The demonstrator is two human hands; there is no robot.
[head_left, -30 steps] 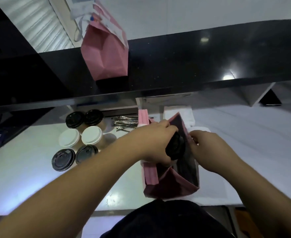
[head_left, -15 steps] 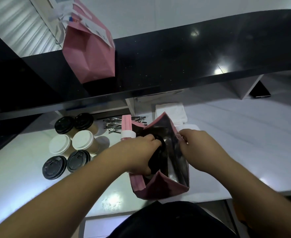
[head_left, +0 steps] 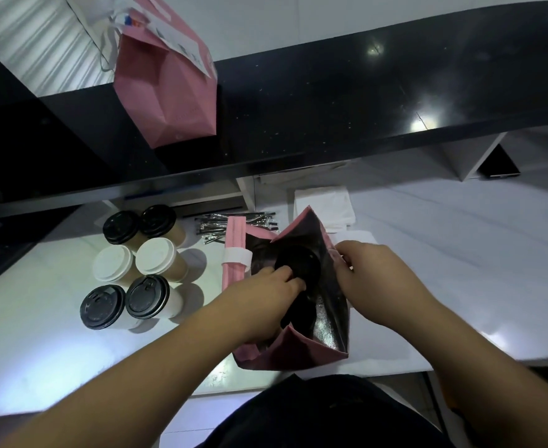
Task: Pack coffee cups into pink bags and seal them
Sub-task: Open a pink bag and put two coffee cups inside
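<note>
- Gripping duties are being split between both hands: the left hand (head_left: 267, 297) is reaching into the open pink bag (head_left: 301, 352) at lower centre with its fingers closing on the black lid of a coffee cup (head_left: 298, 263) inside, while the right hand (head_left: 367, 279) is pinching the bag's right edge and holding the mouth open.
- Stretching across the upper half of the frame, a glossy black counter (head_left: 363, 101) is reflecting ceiling lights.
- Lying below it, the white worktop (head_left: 40, 350) is carrying the bag and the loose cups.
- Standing on the black counter at upper left, a second pink bag (head_left: 169, 92) is sitting folded shut at its top with white paper attached there.
- Waiting at centre left, well apart from the open bag, six lidded cups (head_left: 137, 266) are standing upright in three pairs: two black lids at the back, two white lids in the middle, two black lids at the front.
- Resting just beside the open bag's left edge, a banded stack of flat pink bags (head_left: 235, 240) is partly hidden by the left hand.
- Sitting above the open bag at centre, white napkins (head_left: 324, 208) are lying in a pile.
- Lying between the cups and the napkins, wrapped straws (head_left: 221, 224) are spreading out in a loose bundle.
</note>
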